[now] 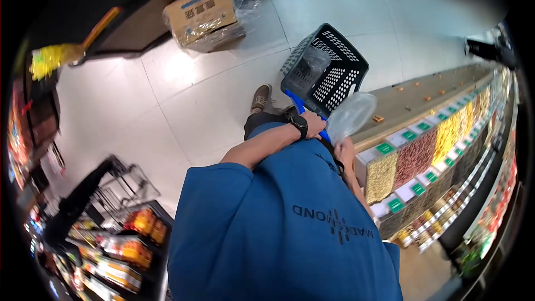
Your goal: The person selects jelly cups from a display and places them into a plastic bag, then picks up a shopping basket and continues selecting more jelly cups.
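Observation:
My left hand (pixel 315 125), with a dark watch on its wrist, is closed around the blue handle (pixel 295 100) of a dark grey shopping basket (pixel 354 61). The basket hangs tilted in front of my legs, its sides full of holes. Inside it lies something in clear plastic (pixel 316 62), too blurred to name. Beside the basket, my right hand (pixel 345 153) grips the lower end of a clear plastic bag (pixel 354 112), which stands up from the fingers. What the bag contains, if anything, I cannot make out.
To the right runs a counter (pixel 412 103) with rows of bulk bins (pixel 415 159) holding beans and grains under green labels. A plastic-wrapped cardboard box (pixel 203 14) sits ahead by a dark display. At lower left are a shopping cart (pixel 125 189) and packaged goods (pixel 131 251).

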`<control>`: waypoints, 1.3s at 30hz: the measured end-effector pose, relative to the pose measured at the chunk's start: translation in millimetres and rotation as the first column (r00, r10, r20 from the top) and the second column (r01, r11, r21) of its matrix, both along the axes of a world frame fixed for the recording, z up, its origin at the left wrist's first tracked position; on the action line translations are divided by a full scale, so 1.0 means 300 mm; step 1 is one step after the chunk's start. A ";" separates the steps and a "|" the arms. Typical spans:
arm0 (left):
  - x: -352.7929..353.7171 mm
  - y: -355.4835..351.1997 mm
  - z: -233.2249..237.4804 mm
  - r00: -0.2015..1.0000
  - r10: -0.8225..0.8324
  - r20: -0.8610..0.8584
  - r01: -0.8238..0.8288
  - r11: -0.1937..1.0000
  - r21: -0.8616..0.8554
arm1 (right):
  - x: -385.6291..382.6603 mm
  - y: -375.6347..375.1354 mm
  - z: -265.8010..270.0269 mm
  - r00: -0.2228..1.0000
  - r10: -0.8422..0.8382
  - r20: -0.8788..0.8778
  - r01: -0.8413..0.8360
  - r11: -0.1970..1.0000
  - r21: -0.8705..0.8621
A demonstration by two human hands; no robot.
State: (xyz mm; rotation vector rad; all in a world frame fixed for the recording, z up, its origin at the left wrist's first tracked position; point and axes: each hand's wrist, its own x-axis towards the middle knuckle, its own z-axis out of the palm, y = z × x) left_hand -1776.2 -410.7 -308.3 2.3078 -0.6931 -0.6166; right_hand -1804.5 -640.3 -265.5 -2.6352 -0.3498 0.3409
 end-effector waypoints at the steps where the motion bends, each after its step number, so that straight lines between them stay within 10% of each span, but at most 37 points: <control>1: 0.004 0.000 -0.007 0.999 -0.033 -0.039 0.034 0.999 0.013 | 0.004 -0.009 -0.006 0.989 -0.011 -0.147 0.010 1.000 -0.006; 13: 0.034 0.011 -0.020 0.998 -0.063 -0.021 0.064 0.998 0.013 | 0.148 0.007 0.075 0.776 0.445 -0.448 -0.464 0.883 0.073; 17: 0.046 0.002 0.007 0.996 -0.079 -0.052 0.079 0.997 -0.005 | 0.114 -0.050 0.000 0.827 0.251 -0.503 -0.296 0.955 -0.011; 39: 0.236 -0.253 -0.019 0.917 0.364 -0.166 -0.383 0.918 -0.100 | 0.446 -0.185 -0.090 0.935 0.347 -0.071 -0.352 0.932 -0.085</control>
